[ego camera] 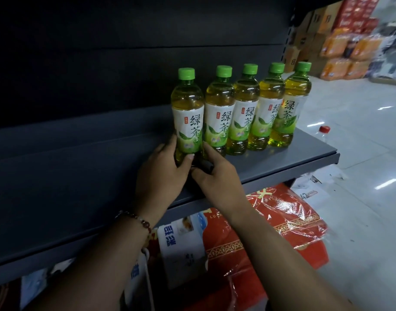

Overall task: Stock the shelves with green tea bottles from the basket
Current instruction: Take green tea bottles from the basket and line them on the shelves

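Observation:
Several green tea bottles with green caps stand upright in a row on the grey shelf [84,176], toward its right end. The leftmost bottle [187,115] has both hands at its base. My left hand [163,169] wraps its lower left side, thumb across the front. My right hand [215,173] presses against the lower right side, fingers reaching between it and the second bottle [219,113]. The rightmost bottle [292,106] stands near the shelf's right edge. No basket is in view.
The shelf stretches bare to the left of the row, with a dark back panel [125,52] behind. Red and blue packaged goods [271,232] lie below the shelf. A red-capped bottle [324,131] stands on the white floor at right. Cartons and orange packs [340,48] are stacked far right.

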Demonstrator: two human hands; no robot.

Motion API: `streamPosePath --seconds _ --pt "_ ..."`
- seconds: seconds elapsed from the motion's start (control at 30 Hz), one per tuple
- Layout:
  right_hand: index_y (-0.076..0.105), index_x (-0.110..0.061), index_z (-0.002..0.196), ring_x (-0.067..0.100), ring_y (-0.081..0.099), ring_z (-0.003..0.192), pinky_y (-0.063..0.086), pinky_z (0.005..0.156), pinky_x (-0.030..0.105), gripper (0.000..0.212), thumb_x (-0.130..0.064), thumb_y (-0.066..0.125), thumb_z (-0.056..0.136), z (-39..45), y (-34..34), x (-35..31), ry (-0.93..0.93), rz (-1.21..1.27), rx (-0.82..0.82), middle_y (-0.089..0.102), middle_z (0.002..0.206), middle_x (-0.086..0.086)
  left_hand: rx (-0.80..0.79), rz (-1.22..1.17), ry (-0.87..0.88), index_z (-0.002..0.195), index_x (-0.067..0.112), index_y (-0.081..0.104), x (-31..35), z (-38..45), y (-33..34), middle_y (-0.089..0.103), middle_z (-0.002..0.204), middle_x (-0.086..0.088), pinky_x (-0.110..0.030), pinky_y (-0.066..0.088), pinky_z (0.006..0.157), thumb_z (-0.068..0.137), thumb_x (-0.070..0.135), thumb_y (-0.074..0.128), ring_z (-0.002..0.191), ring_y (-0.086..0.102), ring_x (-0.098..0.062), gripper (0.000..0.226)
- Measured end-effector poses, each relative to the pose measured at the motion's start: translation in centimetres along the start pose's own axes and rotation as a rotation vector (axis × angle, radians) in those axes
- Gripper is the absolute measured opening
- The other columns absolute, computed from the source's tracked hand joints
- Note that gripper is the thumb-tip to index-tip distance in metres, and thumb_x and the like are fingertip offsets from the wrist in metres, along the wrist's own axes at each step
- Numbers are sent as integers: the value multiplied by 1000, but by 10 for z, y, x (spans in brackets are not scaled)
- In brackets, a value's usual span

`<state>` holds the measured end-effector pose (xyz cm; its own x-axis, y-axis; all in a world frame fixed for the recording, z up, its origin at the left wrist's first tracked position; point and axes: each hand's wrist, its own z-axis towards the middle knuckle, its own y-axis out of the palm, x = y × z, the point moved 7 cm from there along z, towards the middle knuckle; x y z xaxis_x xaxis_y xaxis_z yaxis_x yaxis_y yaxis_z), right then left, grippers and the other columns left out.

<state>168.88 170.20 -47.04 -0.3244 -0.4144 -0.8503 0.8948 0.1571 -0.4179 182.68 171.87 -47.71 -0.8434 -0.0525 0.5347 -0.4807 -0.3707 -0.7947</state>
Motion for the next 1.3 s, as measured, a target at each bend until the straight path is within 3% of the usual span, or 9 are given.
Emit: streamPosePath --seconds 0.13,0.33,0.47,0.6,0.77,0.93,1.13,1.23,1.3 --pt "51 -19 140 17 48 130 45 106 36 52 -16 64 90 -21 -19 -11 -4 -223 -38 53 141 2 -65 121 64 143 23 45 19 -22 4 51 142 -2 -43 47 98 97 44 51 124 52 -25 51" --pt "23 -22 157 29 7 153 13 123 42 70 -33 58 97 -63 -76 -11 123 -688 -124 17 165 4 -152 188 233 155 26 29 81 -70 5 31 159 0 -41 28 115 98 46 48 142 32 -23 63" --pt "25 -21 156 32 12 152 12 122 42 69 -38 56 96 -118 -140 11 214 -907 -82 21 164 6 -275 166 292 157 33 19 136 -105 27 15 165 -1 -42 17 119 99 53 43 149 19 -25 66" --pt "21 -22 156 33 13 151 12 122 41 70 -40 54 97 -192 -208 49 413 -1026 -104 21 164 6 -333 175 490 156 30 23 216 -148 61 19 164 -5 -42 18 120 98 54 44 148 22 -25 66" --pt "18 -22 157 34 8 152 7 122 46 72 -40 54 98 -293 -285 101 715 -1069 -79 16 165 8 -475 192 710 155 29 19 308 -203 130 17 164 -8 -45 18 120 99 57 39 149 19 -28 66" --pt "28 -26 153 34 23 148 18 120 50 70 -48 56 93 -385 -344 157 955 -1007 21 31 159 7 -706 116 866 154 25 24 374 -271 189 27 159 -9 -46 27 116 100 52 41 144 27 -29 63" --pt "17 -21 156 43 21 147 25 115 58 85 -63 51 90 -465 -381 212 1316 -882 257 14 164 13 -807 149 892 148 25 34 354 -306 242 47 142 -4 -42 38 108 99 49 46 131 43 -24 57" --pt "7 -16 158 46 33 141 42 108 56 95 -52 62 90 -478 -395 227 1373 -697 477 3 165 16 -759 185 941 146 24 37 348 -303 247 46 142 -4 -43 36 110 98 49 47 133 41 -24 55" --pt "4 -15 158 47 27 142 40 108 54 97 -44 66 90 -481 -401 237 1406 -647 560 2 165 16 -747 186 958 142 24 41 345 -301 247 49 135 -3 -42 38 106 98 48 48 128 44 -24 50"
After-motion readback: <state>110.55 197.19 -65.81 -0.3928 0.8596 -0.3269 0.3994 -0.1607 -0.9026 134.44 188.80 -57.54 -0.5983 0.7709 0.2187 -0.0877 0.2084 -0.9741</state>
